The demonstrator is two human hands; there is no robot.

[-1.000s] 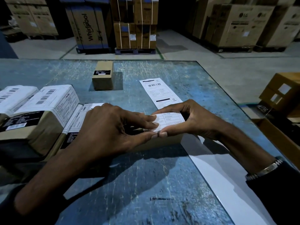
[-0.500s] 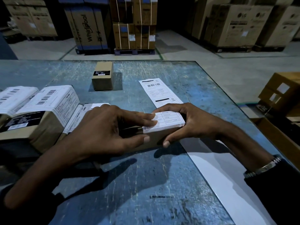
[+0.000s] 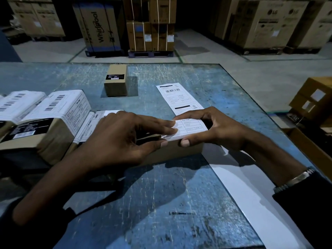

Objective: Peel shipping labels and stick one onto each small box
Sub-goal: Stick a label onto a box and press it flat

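Both hands on one small box (image 3: 172,150) near the middle of the blue table (image 3: 161,203), long side facing the camera. White shipping label (image 3: 188,129) lies on the box top, its near edge wrapped just over the front top edge.

Left hand (image 3: 115,141): fingers straight, laid flat across the box top, fingertips (image 3: 173,130) on the left part of the label. Thumb runs along the front face with its tip just under the label's near edge. Pressing, not pinching.

Right hand (image 3: 221,130): curled round the right end of the box. Index finger arches over the far top edge of the label, thumb tip sits on the front face just below the label. The two thumb tips are close together, not touching. So the label sits between the fingers above and the thumbs below.

A metal bracelet (image 3: 294,178) is on the right wrist, above a dark sleeve.

Elsewhere on the table:
- loose label sheet (image 3: 179,97) flat just behind the right hand, its near end hidden by the fingers
- labelled boxes (image 3: 53,119) bunched at the left
- one unlabelled box (image 3: 116,79) standing alone further back
- white backing strip (image 3: 251,194) running under the right forearm toward the near right corner
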